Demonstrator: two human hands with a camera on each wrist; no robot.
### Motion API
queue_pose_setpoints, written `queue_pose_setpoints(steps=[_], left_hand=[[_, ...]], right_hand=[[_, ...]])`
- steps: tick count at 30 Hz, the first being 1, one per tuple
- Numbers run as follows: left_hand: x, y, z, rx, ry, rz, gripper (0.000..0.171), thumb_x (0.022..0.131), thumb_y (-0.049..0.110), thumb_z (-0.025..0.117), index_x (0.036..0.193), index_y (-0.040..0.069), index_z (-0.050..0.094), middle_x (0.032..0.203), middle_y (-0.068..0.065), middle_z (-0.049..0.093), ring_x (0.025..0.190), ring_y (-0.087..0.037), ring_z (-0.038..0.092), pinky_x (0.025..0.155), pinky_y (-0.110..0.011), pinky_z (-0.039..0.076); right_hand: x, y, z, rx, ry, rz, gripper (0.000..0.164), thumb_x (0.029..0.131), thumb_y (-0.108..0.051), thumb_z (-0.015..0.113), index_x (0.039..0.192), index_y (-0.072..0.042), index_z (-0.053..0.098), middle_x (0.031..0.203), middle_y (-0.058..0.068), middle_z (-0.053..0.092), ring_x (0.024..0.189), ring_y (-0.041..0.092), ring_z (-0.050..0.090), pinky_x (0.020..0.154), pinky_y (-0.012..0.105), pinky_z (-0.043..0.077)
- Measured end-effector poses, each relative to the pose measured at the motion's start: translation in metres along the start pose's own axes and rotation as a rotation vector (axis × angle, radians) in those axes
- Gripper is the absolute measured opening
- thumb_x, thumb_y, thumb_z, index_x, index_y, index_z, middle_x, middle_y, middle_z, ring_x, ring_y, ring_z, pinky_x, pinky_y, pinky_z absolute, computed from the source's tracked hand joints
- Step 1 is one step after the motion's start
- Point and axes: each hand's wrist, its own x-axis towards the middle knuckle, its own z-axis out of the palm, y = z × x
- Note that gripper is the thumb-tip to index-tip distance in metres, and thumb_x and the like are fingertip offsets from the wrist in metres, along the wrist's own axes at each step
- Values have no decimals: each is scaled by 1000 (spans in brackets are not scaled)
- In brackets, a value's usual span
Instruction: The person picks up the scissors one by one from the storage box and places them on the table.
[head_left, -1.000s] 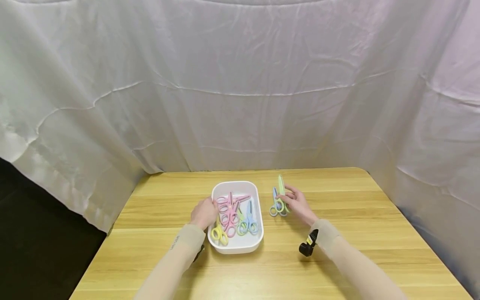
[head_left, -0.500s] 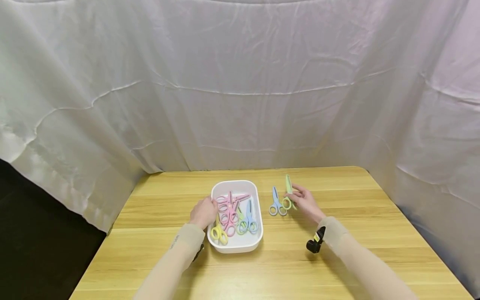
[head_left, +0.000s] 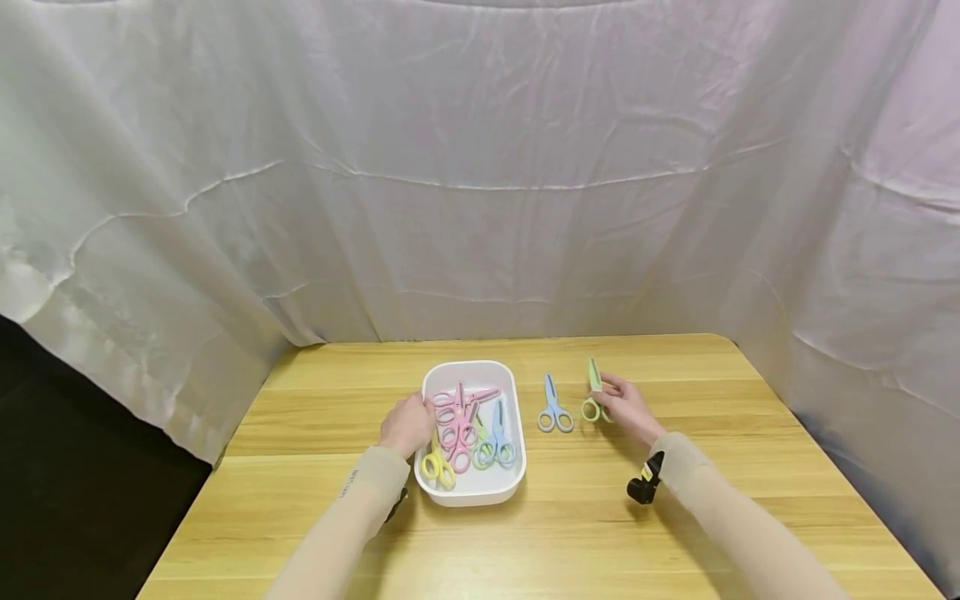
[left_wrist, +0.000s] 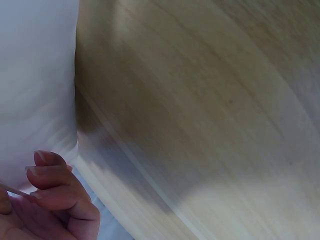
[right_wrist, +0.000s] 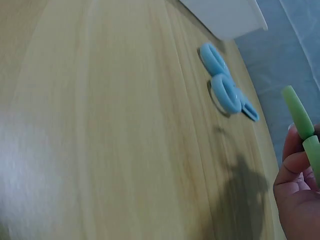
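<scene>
My left hand (head_left: pixel 408 427) grips the left rim of a white plastic bin (head_left: pixel 472 500); in the left wrist view its fingers (left_wrist: pixel 60 195) curl at the bin's edge. Lying in the bin are several pink scissors, yellow scissors (head_left: pixel 431 468), blue scissors (head_left: pixel 498 432) and partly covered green scissors. To the right, my right hand (head_left: pixel 630 410) pinches light green scissors (head_left: pixel 595 377), blades pointing away from me. The right wrist view shows their green handle loops (right_wrist: pixel 298 112) edge-on, with a shadow on the table below. Blue scissors (head_left: pixel 551 398) lie flat between the bin and my right hand.
The wooden table (head_left: pixel 570 533) carries the bin near its middle. A pale grey curtain (head_left: pixel 480 233) hangs behind the table and along both sides. Dark material (head_left: pixel 75 483) shows at the lower left.
My right hand has moved right with the green scissors, away from the blue scissors they overlapped before. My left hand and the bin have stayed put.
</scene>
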Motion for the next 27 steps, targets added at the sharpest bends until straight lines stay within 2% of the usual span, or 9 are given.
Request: queue_pose_setpoints(steps=[3,6,8,10,14,22,27], left_hand=[[0,0,0,3,2,1,47,105,29,38,134,-3,57,90,-14,67,76,-25,61,73,-42,52],[0,0,1,8,3,0,47,105,29,37,134,-3,56,93,-15,68,78,-26,62,75,-44,53],[0,0,1,13,4,0,47,105,29,37,134,-3,56,94,-15,68,79,-26,62,76,-44,53],[0,0,1,12,3,-1,47,105,29,37,134,-3,57,93,-15,68,78,-26,62,75,-44,53],[0,1,0,11,3,-1,47,105,29,37,134,-2,57,94,-15,68,78,-25,62,74,-43,53],[0,1,0,1,5,-1,47,105,28,38,136,-3,55,99,-17,69,82,-27,64,80,-47,54],[0,1,0,8,4,-2,47,105,28,38,135,-3,56,94,-16,68,79,-27,63,76,-46,53]], right_hand=[[-1,1,-3,-23,-9,8,63,102,-12,53,155,7,24,138,34,55,80,-1,59,68,18,46],[-1,4,-6,-45,-9,5,62,102,-10,52,154,10,24,130,32,61,76,-1,57,65,18,46],[0,5,-7,-44,-8,9,62,101,-9,52,153,11,25,119,26,68,74,-1,55,64,18,44],[0,7,-8,-36,-10,20,62,100,-8,53,153,11,25,104,14,70,69,0,52,61,18,43],[0,10,-9,-47,-19,36,64,99,-6,54,153,12,24,87,-4,62,64,1,46,58,18,40],[1,16,-7,-51,-43,43,63,97,-4,56,151,12,29,81,-6,46,64,2,40,57,17,37],[2,17,-7,-62,-65,61,63,97,-4,56,152,10,29,78,-7,38,67,3,38,59,18,36]])
